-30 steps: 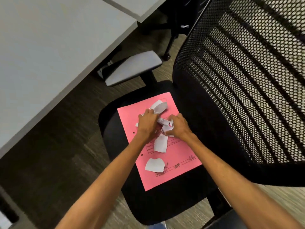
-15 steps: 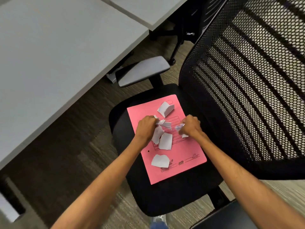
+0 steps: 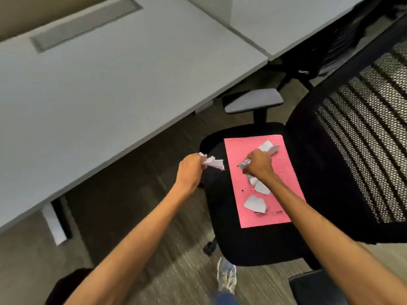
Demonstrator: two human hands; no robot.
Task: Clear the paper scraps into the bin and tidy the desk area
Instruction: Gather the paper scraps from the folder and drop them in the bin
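Observation:
A pink sheet [image 3: 284, 172] lies on the black seat of an office chair [image 3: 253, 243]. White paper scraps rest on it: one [image 3: 255, 204] near its front, another [image 3: 269, 147] at its far end, one [image 3: 262, 187] partly under my right forearm. My left hand [image 3: 191, 170] is off the chair's left edge, above the floor, shut on a crumpled bunch of scraps [image 3: 212, 163]. My right hand [image 3: 258, 164] hovers over the pink sheet, fingers closed on a small scrap [image 3: 244, 165]. No bin is in view.
A grey desk [image 3: 99, 91] fills the left and top, with a second desk [image 3: 286, 20] behind. The chair's mesh back [image 3: 361, 137] rises at right and its grey armrest [image 3: 253, 102] juts toward the desk. My shoe [image 3: 226, 276] stands on the carpet below.
My left hand has pulled away leftward off the pink sheet with a bunch of scraps. My right hand stays over the sheet. The view has tilted up, showing more desk.

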